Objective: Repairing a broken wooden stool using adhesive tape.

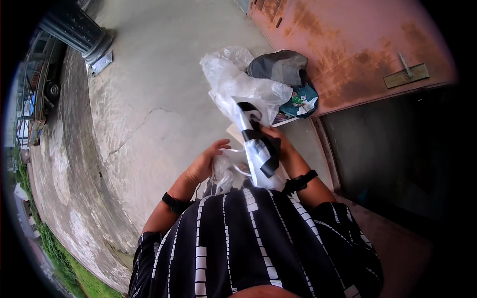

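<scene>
My right hand (280, 141) grips a white plastic bag with black printed patches (256, 149), which hangs down in front of my body. Part of that hand is hidden behind the plastic. To its left, the fingers of my left hand (208, 158) are curled at a thin, crumpled white plastic bag (223, 174). A narrow white strip stretches from these fingers toward the printed plastic. Between the hands a small beige flat piece (237, 133) shows partly behind the plastic.
Beyond my hands, a heap of clear plastic (248, 82) lies on the concrete floor (149, 99) beside a dark grey bag (280, 67) and a teal bag (302, 102). A rusty pink metal door (357, 49) stands at right, next to a dark opening. A dark column (79, 30) rises at far left.
</scene>
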Demonstrator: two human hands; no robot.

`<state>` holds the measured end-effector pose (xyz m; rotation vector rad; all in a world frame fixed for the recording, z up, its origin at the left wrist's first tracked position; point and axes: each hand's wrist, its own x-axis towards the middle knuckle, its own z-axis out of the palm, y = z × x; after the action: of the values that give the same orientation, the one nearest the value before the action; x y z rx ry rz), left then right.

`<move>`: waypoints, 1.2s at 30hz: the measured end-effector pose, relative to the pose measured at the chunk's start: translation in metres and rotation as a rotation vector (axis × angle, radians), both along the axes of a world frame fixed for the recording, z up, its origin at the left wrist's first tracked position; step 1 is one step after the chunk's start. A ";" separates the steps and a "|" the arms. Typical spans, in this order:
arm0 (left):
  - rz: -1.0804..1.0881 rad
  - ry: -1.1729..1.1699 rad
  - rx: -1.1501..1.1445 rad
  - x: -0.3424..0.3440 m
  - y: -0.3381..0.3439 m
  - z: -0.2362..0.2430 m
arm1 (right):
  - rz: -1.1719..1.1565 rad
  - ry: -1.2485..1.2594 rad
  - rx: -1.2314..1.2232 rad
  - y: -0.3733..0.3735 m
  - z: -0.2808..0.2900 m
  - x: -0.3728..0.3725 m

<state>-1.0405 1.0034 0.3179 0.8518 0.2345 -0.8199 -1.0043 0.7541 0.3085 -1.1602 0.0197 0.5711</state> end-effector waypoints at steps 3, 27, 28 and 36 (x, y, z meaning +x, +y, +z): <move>-0.230 0.053 -0.085 0.009 0.014 -0.006 | -0.420 0.257 0.092 -0.032 -0.015 0.000; -0.322 -0.486 0.571 0.165 -0.216 -0.035 | -1.062 0.149 0.722 -0.279 -0.098 -0.124; -0.296 -0.609 0.585 0.178 -0.232 -0.041 | -1.059 0.162 0.729 -0.290 -0.097 -0.120; -0.508 -1.420 0.941 0.265 -0.369 -0.069 | -1.227 0.419 0.462 -0.350 -0.129 -0.126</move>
<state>-0.7756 0.6340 0.2493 2.2275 -0.9686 -0.3447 -1.1305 0.4044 0.1799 -0.3976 0.8557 -0.2921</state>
